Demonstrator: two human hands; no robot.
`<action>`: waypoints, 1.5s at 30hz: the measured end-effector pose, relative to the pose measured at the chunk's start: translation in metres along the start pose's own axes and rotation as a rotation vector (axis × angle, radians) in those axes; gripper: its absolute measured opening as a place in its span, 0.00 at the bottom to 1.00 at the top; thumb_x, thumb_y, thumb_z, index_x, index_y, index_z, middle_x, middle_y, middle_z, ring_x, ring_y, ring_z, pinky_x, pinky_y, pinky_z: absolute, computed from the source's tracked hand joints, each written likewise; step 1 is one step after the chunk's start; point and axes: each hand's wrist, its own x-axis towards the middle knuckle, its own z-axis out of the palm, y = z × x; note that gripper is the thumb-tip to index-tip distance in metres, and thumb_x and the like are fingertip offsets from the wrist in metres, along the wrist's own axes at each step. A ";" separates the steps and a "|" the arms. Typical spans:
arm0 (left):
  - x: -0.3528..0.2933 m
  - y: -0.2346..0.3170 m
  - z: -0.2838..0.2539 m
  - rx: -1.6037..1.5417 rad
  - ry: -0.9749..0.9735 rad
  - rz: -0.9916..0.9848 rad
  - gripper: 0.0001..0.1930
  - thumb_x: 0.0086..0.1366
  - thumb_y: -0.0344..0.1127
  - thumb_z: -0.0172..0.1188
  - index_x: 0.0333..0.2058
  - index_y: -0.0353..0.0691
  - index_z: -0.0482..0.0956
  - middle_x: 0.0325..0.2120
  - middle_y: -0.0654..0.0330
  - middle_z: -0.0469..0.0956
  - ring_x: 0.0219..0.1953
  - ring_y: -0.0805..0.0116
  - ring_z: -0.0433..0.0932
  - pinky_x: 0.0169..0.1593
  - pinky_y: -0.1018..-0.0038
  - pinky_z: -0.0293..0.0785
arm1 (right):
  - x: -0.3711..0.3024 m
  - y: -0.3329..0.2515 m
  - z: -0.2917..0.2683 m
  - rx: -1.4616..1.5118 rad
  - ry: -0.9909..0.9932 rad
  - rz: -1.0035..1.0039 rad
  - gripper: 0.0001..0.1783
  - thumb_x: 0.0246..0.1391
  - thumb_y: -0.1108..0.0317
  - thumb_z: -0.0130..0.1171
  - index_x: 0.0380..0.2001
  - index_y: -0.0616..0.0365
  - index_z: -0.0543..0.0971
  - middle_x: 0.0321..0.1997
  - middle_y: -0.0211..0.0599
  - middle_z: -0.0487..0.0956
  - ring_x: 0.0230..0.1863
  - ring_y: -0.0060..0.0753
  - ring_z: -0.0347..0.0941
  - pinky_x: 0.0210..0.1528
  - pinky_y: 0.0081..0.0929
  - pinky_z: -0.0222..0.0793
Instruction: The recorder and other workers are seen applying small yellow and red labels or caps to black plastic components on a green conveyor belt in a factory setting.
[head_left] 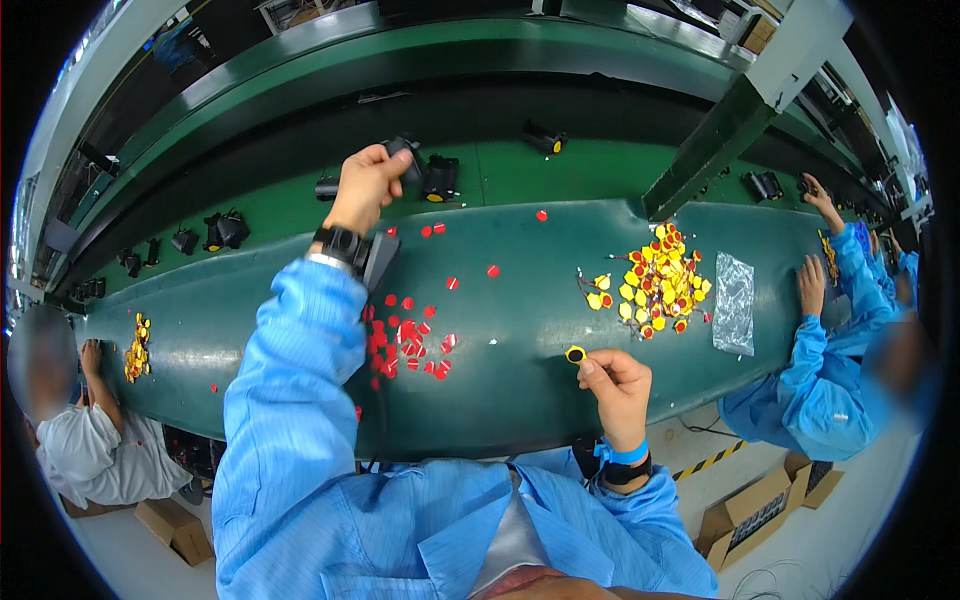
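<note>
My left hand (366,184) reaches over the table's far edge with fingers pinched on a black plastic part (405,152), which is slightly blurred. A similar black part with a yellow spot (440,178) lies just right of it. Nearer my body, my right hand (618,388) holds a small yellow disc with a black face (576,354) between thumb and fingers. Beyond that hand lies a pile of yellow discs (662,282), many with red faces and thin wires. Red round pieces (408,342) are scattered on the green table near my left forearm.
Several black parts (228,230) sit along the green belt (500,165) behind the table. A clear plastic bag (735,303) lies right of the pile. A green-and-white post (715,140) rises at the far edge. Co-workers (830,370) sit at both sides; cardboard boxes (755,515) stand below.
</note>
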 end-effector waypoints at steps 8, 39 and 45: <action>-0.193 0.024 -0.001 -0.004 -0.415 0.028 0.04 0.57 0.22 0.61 0.32 0.33 0.76 0.24 0.65 0.78 0.22 0.79 0.78 0.22 0.85 0.69 | -0.018 -0.040 0.048 0.122 -0.174 -0.096 0.04 0.49 0.80 0.62 0.31 0.65 0.80 0.27 0.30 0.78 0.29 0.17 0.72 0.31 0.15 0.67; -0.282 -0.008 0.004 -0.257 -0.437 -0.067 0.11 0.64 0.29 0.56 0.44 0.37 0.78 0.24 0.67 0.75 0.21 0.84 0.70 0.23 0.85 0.68 | -0.057 -0.045 0.092 0.025 0.083 -0.584 0.12 0.48 0.85 0.61 0.37 0.67 0.74 0.33 0.42 0.80 0.35 0.28 0.78 0.37 0.22 0.74; -0.270 -0.019 0.012 -0.174 -0.473 -0.006 0.12 0.66 0.39 0.54 0.36 0.37 0.81 0.22 0.71 0.74 0.23 0.87 0.66 0.26 0.86 0.61 | -0.048 -0.046 0.094 -0.637 -0.182 -1.117 0.13 0.37 0.84 0.64 0.30 0.63 0.77 0.30 0.43 0.81 0.34 0.37 0.80 0.36 0.28 0.77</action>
